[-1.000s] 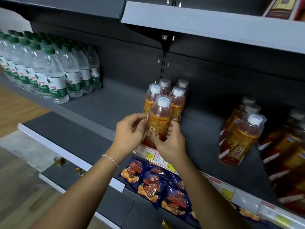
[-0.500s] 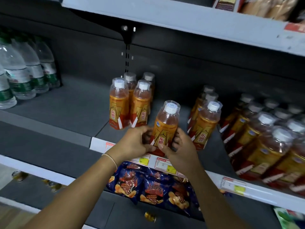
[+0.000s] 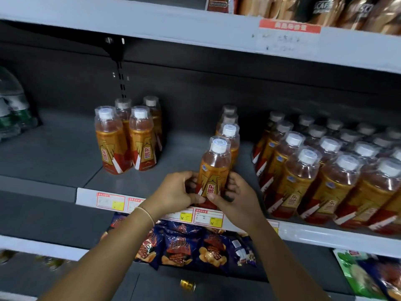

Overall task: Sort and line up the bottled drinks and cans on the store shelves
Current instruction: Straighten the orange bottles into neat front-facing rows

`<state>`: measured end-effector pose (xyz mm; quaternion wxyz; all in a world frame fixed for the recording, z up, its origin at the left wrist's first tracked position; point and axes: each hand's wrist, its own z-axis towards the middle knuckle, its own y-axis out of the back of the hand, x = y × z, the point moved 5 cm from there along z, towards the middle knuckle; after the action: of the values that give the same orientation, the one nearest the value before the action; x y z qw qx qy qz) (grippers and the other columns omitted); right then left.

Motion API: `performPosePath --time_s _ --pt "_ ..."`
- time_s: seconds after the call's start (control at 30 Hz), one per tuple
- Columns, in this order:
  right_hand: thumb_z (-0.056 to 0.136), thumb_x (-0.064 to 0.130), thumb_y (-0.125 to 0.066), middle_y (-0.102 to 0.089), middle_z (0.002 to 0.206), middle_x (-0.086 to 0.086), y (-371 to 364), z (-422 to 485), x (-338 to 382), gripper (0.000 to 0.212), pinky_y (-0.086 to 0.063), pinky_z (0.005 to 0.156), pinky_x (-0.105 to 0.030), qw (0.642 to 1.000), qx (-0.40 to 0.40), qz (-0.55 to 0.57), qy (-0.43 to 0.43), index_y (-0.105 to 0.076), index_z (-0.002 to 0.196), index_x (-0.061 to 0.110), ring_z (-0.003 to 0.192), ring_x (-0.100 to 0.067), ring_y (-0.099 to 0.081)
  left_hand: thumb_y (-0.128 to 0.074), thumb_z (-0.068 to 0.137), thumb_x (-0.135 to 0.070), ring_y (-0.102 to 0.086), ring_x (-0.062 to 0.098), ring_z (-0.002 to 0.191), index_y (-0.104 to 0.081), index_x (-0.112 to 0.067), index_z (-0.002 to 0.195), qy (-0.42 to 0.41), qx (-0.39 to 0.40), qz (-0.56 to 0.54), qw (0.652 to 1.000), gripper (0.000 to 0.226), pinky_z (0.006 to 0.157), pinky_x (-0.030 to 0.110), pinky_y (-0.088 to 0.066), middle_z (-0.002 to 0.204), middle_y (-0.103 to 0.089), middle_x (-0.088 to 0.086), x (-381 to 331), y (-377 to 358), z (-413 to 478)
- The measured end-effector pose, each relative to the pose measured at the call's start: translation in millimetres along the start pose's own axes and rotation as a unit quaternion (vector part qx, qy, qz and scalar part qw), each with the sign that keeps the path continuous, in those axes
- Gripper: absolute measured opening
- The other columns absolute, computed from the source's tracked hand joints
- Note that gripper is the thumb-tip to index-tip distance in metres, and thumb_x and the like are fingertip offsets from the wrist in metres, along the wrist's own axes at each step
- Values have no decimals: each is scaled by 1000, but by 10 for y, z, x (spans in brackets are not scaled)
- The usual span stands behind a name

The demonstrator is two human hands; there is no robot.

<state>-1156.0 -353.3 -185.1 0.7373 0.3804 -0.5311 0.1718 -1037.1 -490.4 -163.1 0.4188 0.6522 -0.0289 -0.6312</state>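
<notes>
Evidently the left hand (image 3: 175,192) and right hand (image 3: 234,199) clasp one orange bottle (image 3: 213,170) low on its sides, label forward, likely to front the single-file row (image 3: 230,130) behind it

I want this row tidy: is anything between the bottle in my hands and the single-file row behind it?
Nothing visible. The held bottle, gripped by the left hand and right hand, sits directly before the row.

Bare shelf floor (image 3: 186,153) is lying open between the 4 grouped bottles (image 3: 128,140) and the single row of bottles (image 3: 230,131), and also left of the group. The packed block of bottles (image 3: 308,177) is closing the right side; the upper shelf (image 3: 152,22) is hanging well above the caps.
</notes>
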Motion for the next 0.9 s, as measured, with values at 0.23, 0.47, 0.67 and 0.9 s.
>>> performPosePath --time_s 0.23,0.47,0.67,0.9 --pt "76 25 -86 -62 110 31 196 -4 -77 59 -50 89 -11 1000 -2 5 11 -51 118 48 106 9 -60 -82 77 -13 -66 0 96 -64 -23 121 -1 -9 -9 1000 49 86 13 -51 106 -71 -13 -88 -240 43" --pt "75 24 -87 -63 122 19 285 48 -174 69 -51 98 -22 999 -3 34 28 -52 135 25 112 2 -61 -79 81 -13 -64 5 104 -56 -19 131 8 -31 -31 999 56 96 27 -52 115 -67 -7 -83 -368 42" --pt "73 35 -87 -63 119 22 281 56 -273 68 -54 94 -27 998 -13 39 39 -54 133 28 106 1 -62 -79 81 -12 -61 4 112 -56 -19 131 12 -43 -62 997 56 101 28 -49 120 -67 -8 -31 -406 15" --pt "73 44 -84 -65 114 15 286 66 -318 67 -55 86 -34 998 -31 3 47 -56 133 31 99 -7 -62 -83 75 -14 -60 1 114 -60 -19 125 24 -48 -87 995 55 105 29 -46 119 -67 -11 59 -394 67"
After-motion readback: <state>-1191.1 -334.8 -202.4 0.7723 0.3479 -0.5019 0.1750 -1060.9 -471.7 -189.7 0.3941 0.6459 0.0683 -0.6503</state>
